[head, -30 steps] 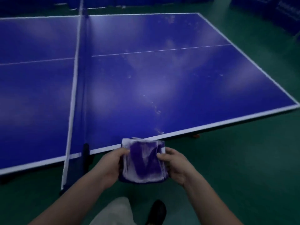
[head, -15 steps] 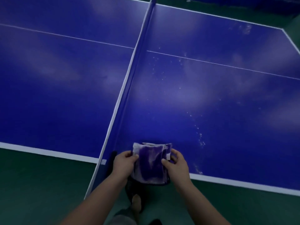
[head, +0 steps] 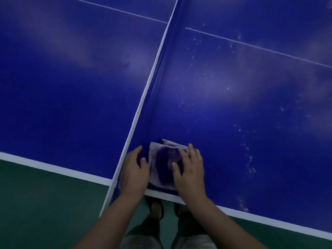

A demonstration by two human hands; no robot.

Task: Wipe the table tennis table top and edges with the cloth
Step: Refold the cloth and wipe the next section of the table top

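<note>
My folded purple-and-white cloth (head: 164, 166) lies on the blue table tennis table (head: 233, 108) at its near white edge, just right of the net (head: 152, 83). My right hand (head: 190, 169) presses it with flat, spread fingers; my left hand (head: 133, 169), fingers relaxed, touches its left side.

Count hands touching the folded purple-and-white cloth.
2. Left hand rests at the folded purple-and-white cloth's left edge by the net; right hand lies flat on its right side.
</note>
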